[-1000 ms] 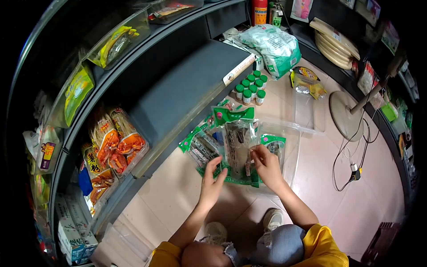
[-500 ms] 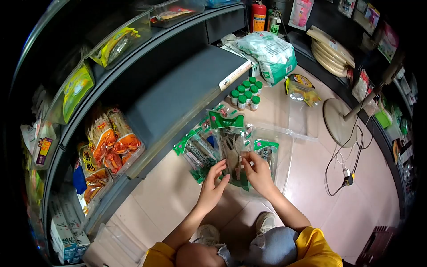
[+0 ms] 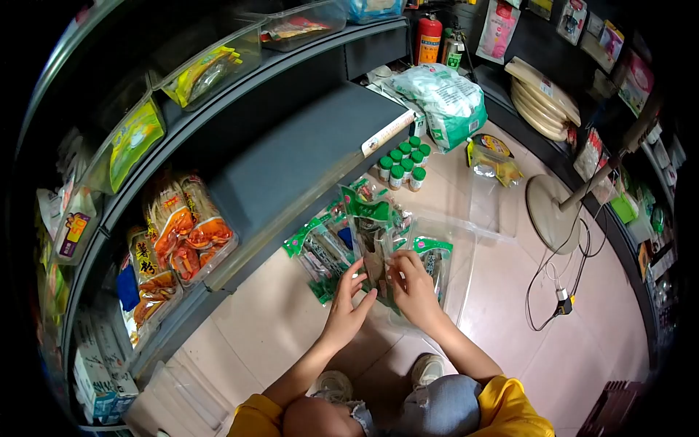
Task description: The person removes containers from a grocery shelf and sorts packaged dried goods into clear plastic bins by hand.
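A clear packet with a green top and dark dried strips inside [image 3: 373, 244] stands tilted between my hands. My right hand [image 3: 413, 285] has its fingers bent round the packet's right edge. My left hand [image 3: 348, 302] is at the packet's left side, thumb and fingers apart, fingertips right at its edge. Behind and under the packet, a clear plastic bin [image 3: 466, 280] rests on the floor and holds another green-topped packet [image 3: 435, 256]. To the left, more green packets [image 3: 324, 251] lie in a pile on the floor.
Several green-capped jars [image 3: 397, 175] stand beyond the pile. A low grey shelf [image 3: 298, 146] runs along the left, with bagged noodles [image 3: 191, 226] at its near end. At right are a round stand base [image 3: 551, 215] and loose cables [image 3: 561, 302]. A green-white sack [image 3: 440, 102] sits behind.
The packet has tilted and shifted slightly left. My right hand's fingers have moved a little left along it, and the view has shifted slightly.
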Tool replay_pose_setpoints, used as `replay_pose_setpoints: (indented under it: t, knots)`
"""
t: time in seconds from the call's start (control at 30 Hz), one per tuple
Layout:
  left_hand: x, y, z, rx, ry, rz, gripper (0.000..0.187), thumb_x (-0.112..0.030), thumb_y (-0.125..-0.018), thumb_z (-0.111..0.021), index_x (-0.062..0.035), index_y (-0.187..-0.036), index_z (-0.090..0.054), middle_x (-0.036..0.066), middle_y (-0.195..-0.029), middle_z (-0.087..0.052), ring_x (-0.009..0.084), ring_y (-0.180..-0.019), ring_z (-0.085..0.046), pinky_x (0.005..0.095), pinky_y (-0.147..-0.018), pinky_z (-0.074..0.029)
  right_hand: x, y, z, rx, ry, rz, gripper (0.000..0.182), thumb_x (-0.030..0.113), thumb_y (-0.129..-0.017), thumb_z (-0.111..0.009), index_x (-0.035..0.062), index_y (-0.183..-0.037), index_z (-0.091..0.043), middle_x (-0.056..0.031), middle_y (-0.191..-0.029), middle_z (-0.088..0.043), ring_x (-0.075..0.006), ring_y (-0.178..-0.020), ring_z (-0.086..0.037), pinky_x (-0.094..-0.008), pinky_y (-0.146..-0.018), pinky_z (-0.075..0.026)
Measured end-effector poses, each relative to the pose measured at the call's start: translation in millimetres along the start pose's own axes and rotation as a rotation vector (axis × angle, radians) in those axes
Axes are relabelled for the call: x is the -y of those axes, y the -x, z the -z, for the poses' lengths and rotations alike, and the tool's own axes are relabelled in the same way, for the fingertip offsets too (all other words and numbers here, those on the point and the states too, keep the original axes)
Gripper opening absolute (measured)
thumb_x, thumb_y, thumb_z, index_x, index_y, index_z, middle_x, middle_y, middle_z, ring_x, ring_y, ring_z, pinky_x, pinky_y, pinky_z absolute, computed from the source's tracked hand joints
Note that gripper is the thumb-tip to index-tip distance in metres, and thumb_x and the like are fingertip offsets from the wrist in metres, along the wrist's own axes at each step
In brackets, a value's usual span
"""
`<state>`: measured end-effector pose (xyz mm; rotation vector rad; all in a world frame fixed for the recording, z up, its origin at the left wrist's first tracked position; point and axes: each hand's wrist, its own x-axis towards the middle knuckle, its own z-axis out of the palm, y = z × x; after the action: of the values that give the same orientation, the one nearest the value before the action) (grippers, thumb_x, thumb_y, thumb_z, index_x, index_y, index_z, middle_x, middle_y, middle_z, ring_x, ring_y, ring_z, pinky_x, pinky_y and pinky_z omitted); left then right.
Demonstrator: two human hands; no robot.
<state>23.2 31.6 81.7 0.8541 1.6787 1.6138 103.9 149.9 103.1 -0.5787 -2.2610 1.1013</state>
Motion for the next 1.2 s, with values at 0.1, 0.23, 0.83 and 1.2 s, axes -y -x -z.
replay_pose_setpoints:
  t: [0.1,0.23,0.83,1.2]
  knots:
    - [-3.0,-1.4,-0.6,-0.028,0.04,-0.034,0.052,-0.011,-0.079,-0.048,-0.0059,-0.123,-0.02,0.014,-0.123,-0.025,0.0236,-0.112,-0.031,0.0324,-0.092,-0.025,10.6,1.4,1.9,0.036,0.061,0.033,0.019,-0.006,-0.067,-0.048,-0.0022,-0.085,-0.046,-0.0151,-0.096,-0.046,-0.0305,-0.071,-0.053,-0.0315,-0.056,-0.045]
    - [7.8,-4.1,-0.6,-0.038,0.121,-0.096,0.053,-0.011,-0.08,-0.045,-0.0041,-0.124,-0.015,0.016,-0.125,-0.022,0.0258,-0.116,-0.024,0.0335,-0.094,-0.02,17.2,-0.4,-1.7,0.05,0.19,0.088,0.018,-0.003,-0.065,-0.049,-0.0019,-0.083,-0.045,-0.0138,-0.094,-0.047,-0.0315,-0.073,-0.051,-0.0349,-0.057,-0.044]
    - [19.0,-8.2,12.4,-0.369,0.719,0.346,0.038,-0.035,-0.079,-0.048,-0.005,-0.102,-0.046,0.001,-0.094,-0.049,0.0076,-0.086,-0.043,0.0226,-0.075,-0.034,57.8,-10.8,5.8,0.422,-0.07,0.276,0.025,0.005,-0.071,-0.053,0.0,-0.095,-0.048,-0.0176,-0.106,-0.045,-0.0301,-0.096,-0.045,-0.0322,-0.081,-0.035]
    - [3.0,-6.9,14.9,-0.342,0.457,0.223,0.035,-0.028,-0.082,-0.045,-0.0012,-0.105,-0.044,0.002,-0.098,-0.047,0.0083,-0.091,-0.041,0.022,-0.082,-0.03,0.3,-14.4,15.7,-0.005,-0.123,-0.17,0.018,0.009,-0.074,-0.054,-0.0002,-0.089,-0.051,-0.0036,-0.078,-0.053,-0.01,-0.068,-0.047,-0.0214,-0.061,-0.038]
